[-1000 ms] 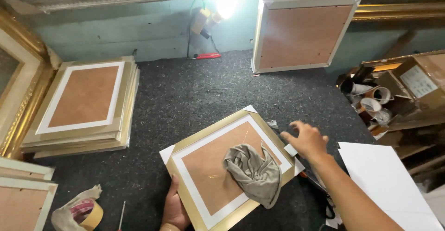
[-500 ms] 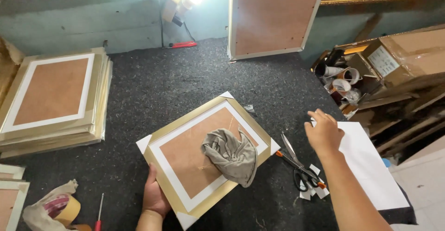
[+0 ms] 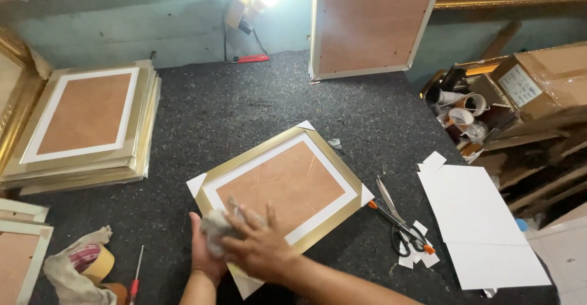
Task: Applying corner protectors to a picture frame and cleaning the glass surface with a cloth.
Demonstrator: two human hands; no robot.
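Head view, right hand (image 3: 260,244) pressing crumpled grey cloth (image 3: 215,230) onto gold picture frame's brown backing (image 3: 282,184), fingers spread, left hand (image 3: 202,257) gripping frame's near edge, black-handled scissors (image 3: 400,219) nearby.

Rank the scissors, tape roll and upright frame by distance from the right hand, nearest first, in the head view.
From the right hand:
1. Scissors, on the mat to its right.
2. Tape roll, far left, near the front edge.
3. Upright frame, leaning on the back wall.

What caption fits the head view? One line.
Right hand presses a grey cloth onto a gold picture frame, left hand steadying it.
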